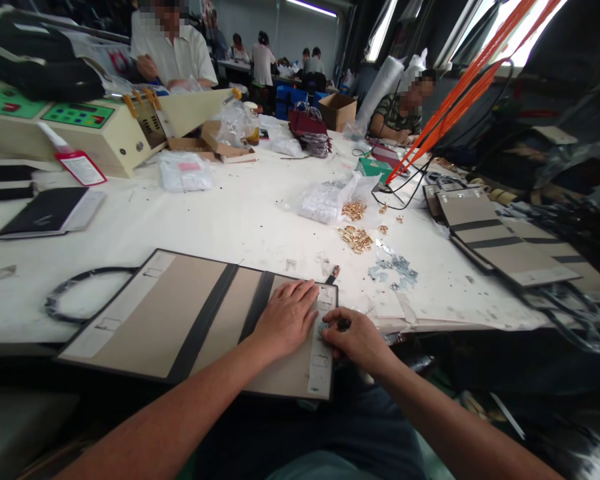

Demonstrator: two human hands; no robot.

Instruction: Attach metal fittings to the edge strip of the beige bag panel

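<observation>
A flat grey-brown board panel point(145, 320) with black edging and two dark bands lies open on the table edge in front of me. My left hand point(290, 317) rests on its right part, palm down with the fingers stretched out. At the panel's right edge my right hand point(353, 337) has its fingers curled in a pinch over the white strip point(320, 370). Something small and bluish grey shows by those fingertips, too hidden to name. A black handle loop point(65, 300) in clear wrap sticks out from the panel's left side.
Gold metal pieces point(356, 240) and small grey metal plates point(397, 272) lie beyond my hands, near a plastic bag point(323, 202). More panels point(500, 233) are stacked at right. A machine point(115, 127), glue bottle point(80, 163) and notebook point(45, 212) are at left. Co-workers sit behind.
</observation>
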